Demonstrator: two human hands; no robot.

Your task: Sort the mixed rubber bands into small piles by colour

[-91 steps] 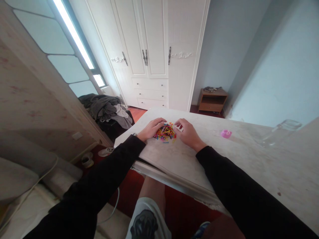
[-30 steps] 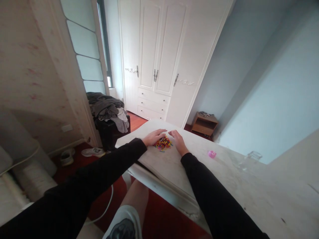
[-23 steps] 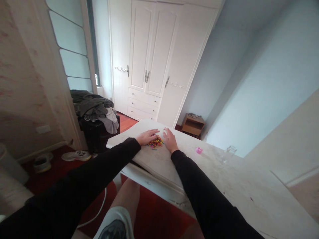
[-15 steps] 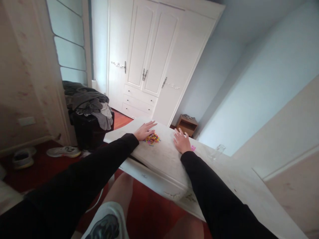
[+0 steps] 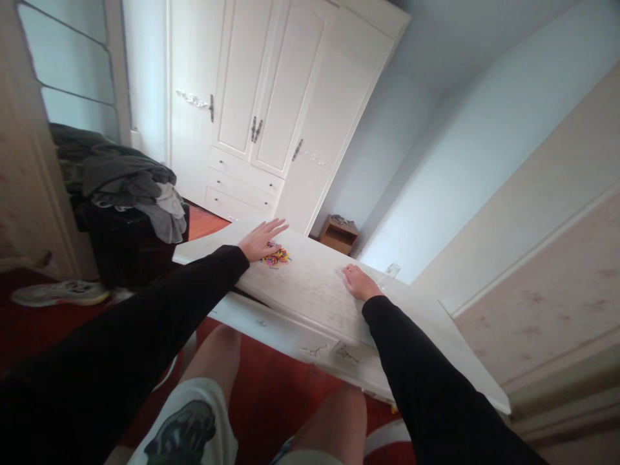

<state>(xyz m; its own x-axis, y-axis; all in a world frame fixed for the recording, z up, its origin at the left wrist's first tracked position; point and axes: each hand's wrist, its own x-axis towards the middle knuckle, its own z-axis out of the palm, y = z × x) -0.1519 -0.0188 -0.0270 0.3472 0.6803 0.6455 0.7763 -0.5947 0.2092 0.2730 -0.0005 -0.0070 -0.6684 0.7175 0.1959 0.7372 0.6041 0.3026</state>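
A small heap of tiny colourful pieces (image 5: 277, 257), mostly yellow, red and pink, lies on the white tabletop (image 5: 310, 290). My left hand (image 5: 264, 241) is at the heap's left edge, fingers stretched out and nothing held; its thumb side covers part of the heap. Farther right, my right hand (image 5: 361, 283) rests low over the tabletop with its fingers curled in. What those fingers hold, if anything, is hidden. Just beyond the right hand stands a clear glass-like container (image 5: 391, 271).
Below the tabletop's near edge is a white drawer front (image 5: 271, 323), close above my knees. A dark bin (image 5: 128, 248) piled with grey clothes (image 5: 121, 177) stands at left, near a shoe (image 5: 62, 292). Behind are a white wardrobe (image 5: 242, 77) and a small wooden cabinet (image 5: 339, 236).
My right hand has gone from spread fingers to curled ones and shifted right, where pink pieces lay; they no longer show. My left hand stays open by the heap. The view has swung right.
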